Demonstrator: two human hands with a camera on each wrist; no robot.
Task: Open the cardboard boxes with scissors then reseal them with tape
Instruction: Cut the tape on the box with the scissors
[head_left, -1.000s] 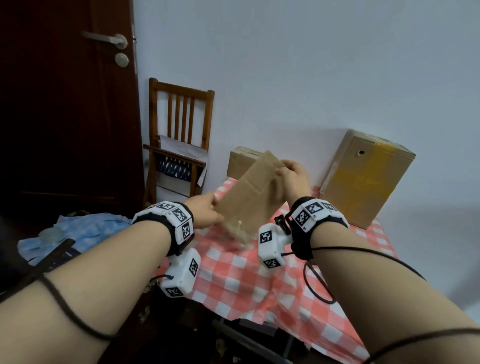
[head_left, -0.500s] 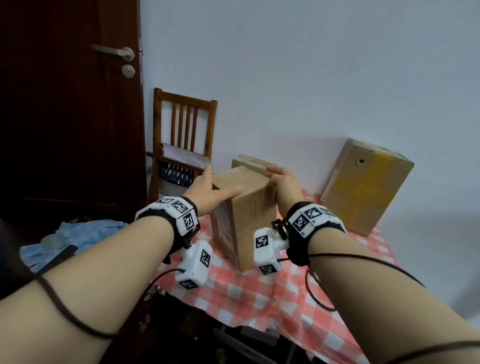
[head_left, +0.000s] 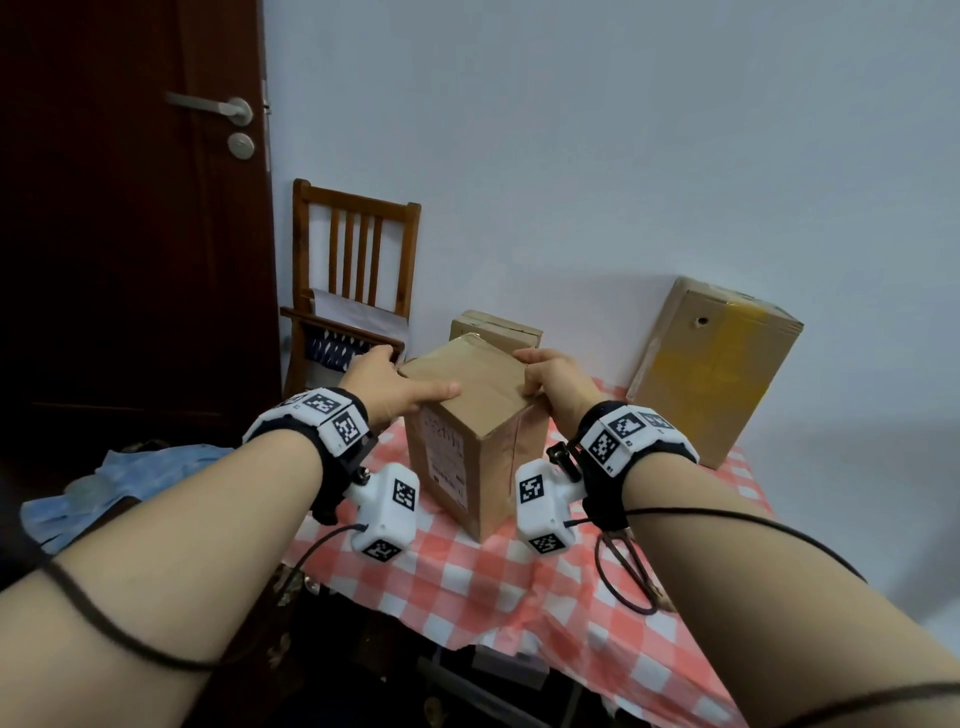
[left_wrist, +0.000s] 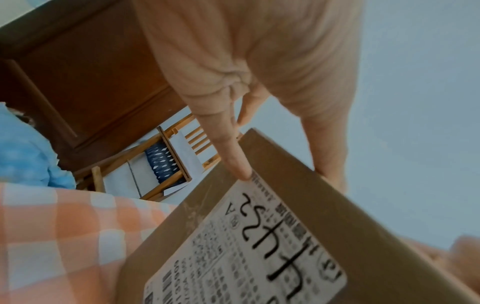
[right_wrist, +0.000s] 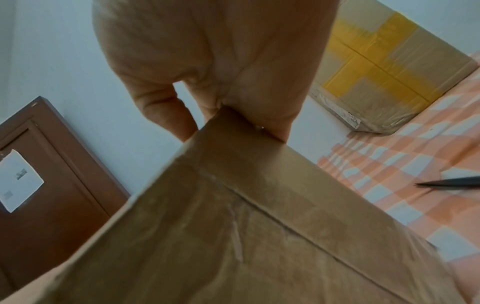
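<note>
Box (head_left: 470, 415) was tilted in the air between the hands a second ago; now it stands upright on the desk (head_left: 519, 587), corner toward the camera, label side facing left. Left hand (head_left: 387, 382) grips the top left edge, thumb across the lid, fingers down the label side. Right hand (head_left: 553, 382) curls over the top right edge. So the box is set down and steadied, taped seam up; cutting hasn't begun.

Scissors (head_left: 631, 566) lie on the checked cloth just behind the right wrist, untouched. No tape roll visible.

Beyond the grip: a second small box (head_left: 496, 327) right behind the held one, a bigger box with yellow tape (head_left: 717, 374) leaning on the wall far right. Wooden chair (head_left: 353, 280) and dark door (head_left: 135, 208) beyond the left hand.
</note>
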